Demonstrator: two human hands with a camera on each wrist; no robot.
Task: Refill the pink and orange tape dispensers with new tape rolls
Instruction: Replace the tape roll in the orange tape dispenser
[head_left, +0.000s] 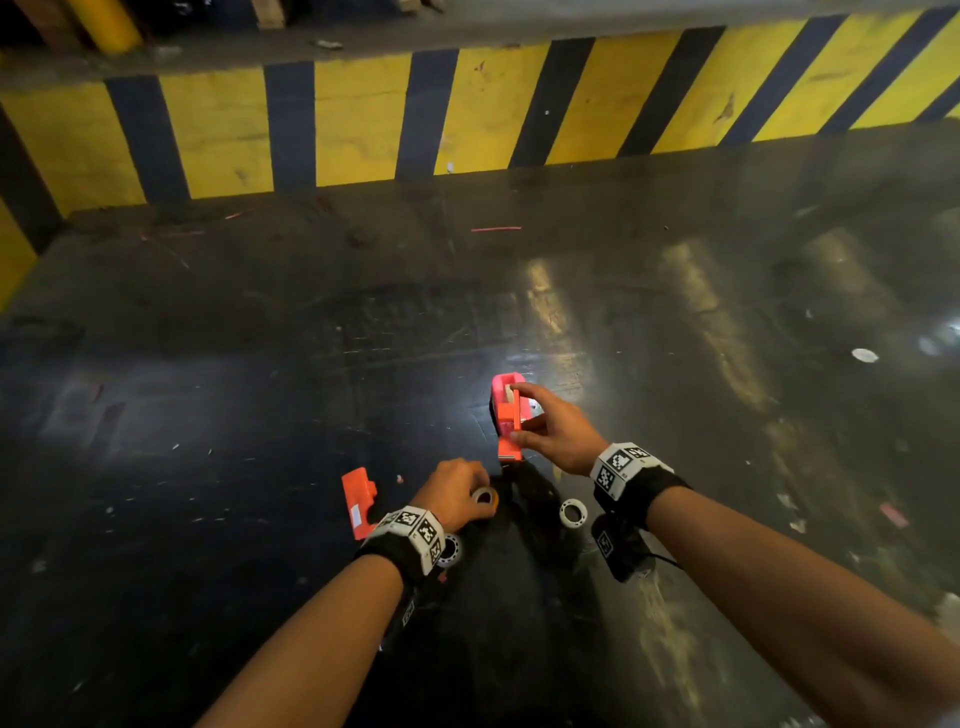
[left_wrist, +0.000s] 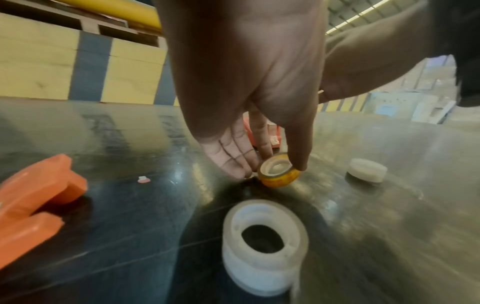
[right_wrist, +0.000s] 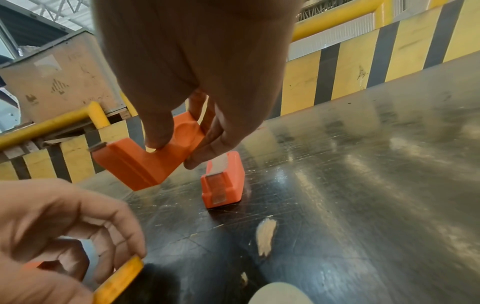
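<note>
Right hand (right_wrist: 187, 86) pinches light, rigid orange dispenser (right_wrist: 145, 156); beside it, left hand (left_wrist: 249, 98) pinches slick, crushable tape roll (left_wrist: 279, 170) by its rim.

A dark, glossy, scratched surface (head_left: 260, 519) reflects overhead light in streaks. A low wall (head_left: 363, 119) striped yellow and dark blue borders its far side and left edge. Beyond it run yellow rails (right_wrist: 52, 123), with a cardboard crate (right_wrist: 57, 78) behind them.
</note>
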